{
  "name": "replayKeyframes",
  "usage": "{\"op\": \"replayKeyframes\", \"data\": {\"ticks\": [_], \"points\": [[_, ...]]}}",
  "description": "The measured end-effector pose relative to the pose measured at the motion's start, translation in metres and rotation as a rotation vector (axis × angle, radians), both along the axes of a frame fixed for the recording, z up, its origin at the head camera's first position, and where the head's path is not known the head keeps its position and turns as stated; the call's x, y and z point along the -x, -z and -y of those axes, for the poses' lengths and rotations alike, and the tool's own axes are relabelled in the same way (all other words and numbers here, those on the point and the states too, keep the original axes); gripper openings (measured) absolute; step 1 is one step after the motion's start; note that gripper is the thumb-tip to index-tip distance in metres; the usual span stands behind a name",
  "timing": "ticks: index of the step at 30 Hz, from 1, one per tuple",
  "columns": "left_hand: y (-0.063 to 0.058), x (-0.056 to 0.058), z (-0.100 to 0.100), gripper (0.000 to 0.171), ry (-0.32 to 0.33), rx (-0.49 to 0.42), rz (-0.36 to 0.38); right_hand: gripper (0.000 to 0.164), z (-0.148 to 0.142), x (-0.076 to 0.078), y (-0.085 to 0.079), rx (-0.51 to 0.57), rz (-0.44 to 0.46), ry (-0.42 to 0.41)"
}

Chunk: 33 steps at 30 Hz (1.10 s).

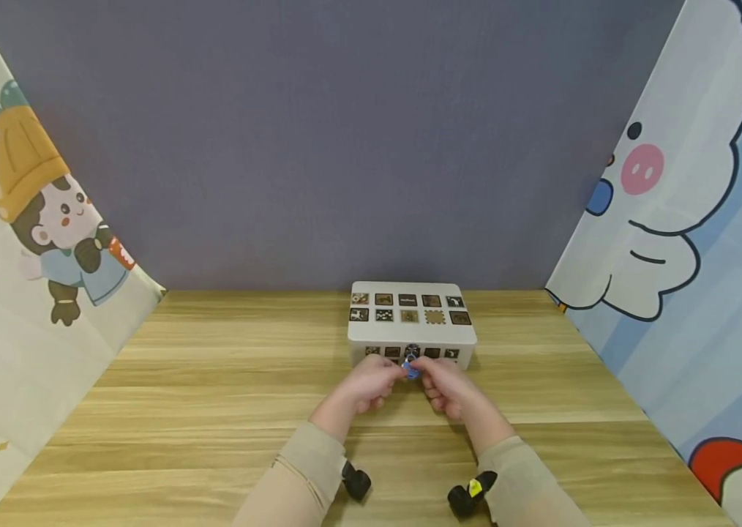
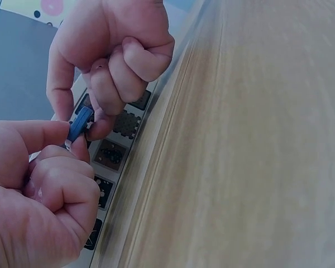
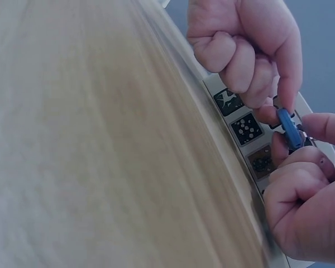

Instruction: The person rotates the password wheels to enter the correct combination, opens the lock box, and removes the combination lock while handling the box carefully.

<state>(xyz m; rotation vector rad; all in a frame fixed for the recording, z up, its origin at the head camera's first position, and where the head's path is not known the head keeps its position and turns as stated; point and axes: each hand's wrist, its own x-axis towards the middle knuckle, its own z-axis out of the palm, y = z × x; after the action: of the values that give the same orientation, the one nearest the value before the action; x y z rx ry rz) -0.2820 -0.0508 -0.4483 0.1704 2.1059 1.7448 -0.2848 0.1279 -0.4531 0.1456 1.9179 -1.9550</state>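
Blue padlock: a small blue padlock (image 1: 413, 372), just below and right of the centre of the head view, against the front of the box; whether its shackle runs through the clasp cannot be told.
Left hand: the left hand (image 1: 371, 382) pinches the padlock from its left side in the head view between thumb and index finger, the other fingers curled into the palm.
Right hand: the right hand (image 1: 448, 388) pinches the padlock from the opposite side in the same way, its remaining fingers also folded in.
Clasp: a dark metal clasp (image 1: 413, 350) sits at the middle of the box front, right above the padlock.
White box: a white box (image 1: 410, 334) with its lid down lies right of centre; two rows of five small square pictures (image 1: 409, 316) cover the lid, and more run along the front, partly hidden by the hands.
Sleeves: beige sleeves (image 1: 305, 468) enter from the bottom edge of the head view, with a black device (image 1: 355, 483) at the left wrist and a yellow-marked black device (image 1: 468, 495) at the right.
Table: a wood-grain table (image 1: 233, 410) fills the lower part of the frame.
Back panel: a plain grey panel (image 1: 345, 146) spans the upper middle, behind the box.
Side walls: a cartoon child in an orange hat (image 1: 25, 161) at upper left; a white cartoon figure with a pink snout (image 1: 680, 176) at upper right.
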Motion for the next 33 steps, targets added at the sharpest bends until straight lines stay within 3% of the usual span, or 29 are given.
{"op": "replayKeyframes", "data": {"ticks": [18, 33], "points": [[0.001, 0.001, 0.000, 0.024, -0.013, 0.037, -0.010, 0.032, -0.016, 0.005, -0.004, 0.108, 0.073, 0.013], [0.001, 0.001, 0.000, 0.021, -0.005, 0.021, -0.009, 0.032, -0.019, 0.005, -0.004, 0.106, 0.071, 0.017]]}}
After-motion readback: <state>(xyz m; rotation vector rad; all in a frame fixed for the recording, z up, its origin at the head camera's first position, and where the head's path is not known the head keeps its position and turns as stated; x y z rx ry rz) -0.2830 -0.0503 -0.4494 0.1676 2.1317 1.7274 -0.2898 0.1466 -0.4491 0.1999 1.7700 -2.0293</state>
